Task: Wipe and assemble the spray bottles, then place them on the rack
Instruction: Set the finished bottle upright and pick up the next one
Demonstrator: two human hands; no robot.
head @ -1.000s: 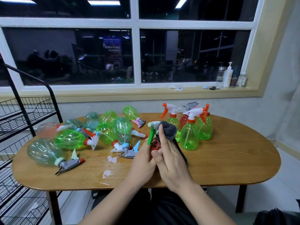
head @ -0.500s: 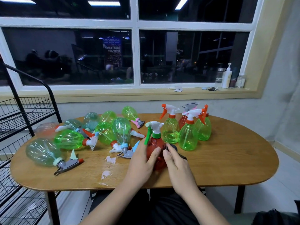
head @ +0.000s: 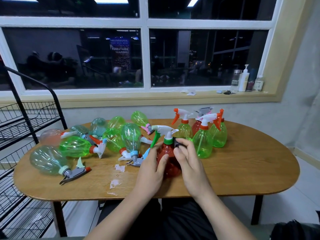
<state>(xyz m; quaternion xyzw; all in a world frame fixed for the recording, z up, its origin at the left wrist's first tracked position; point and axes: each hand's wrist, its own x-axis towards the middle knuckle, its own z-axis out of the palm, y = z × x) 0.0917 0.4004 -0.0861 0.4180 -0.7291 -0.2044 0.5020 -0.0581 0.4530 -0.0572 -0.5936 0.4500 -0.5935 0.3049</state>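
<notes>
here the left hand (head: pixel 152 170) grips the upright red spray bottle (head: pixel 168 154) near the front edge of the table (head: pixel 242 170); the right hand (head: pixel 189 164) pinches a dark cloth (head: pixel 178 144) against its shoulder.

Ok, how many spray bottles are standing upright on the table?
5: the held red bottle in front; behind it the left green bottle, front green bottle, right green bottle, and a partly hidden rear red bottle.
</notes>
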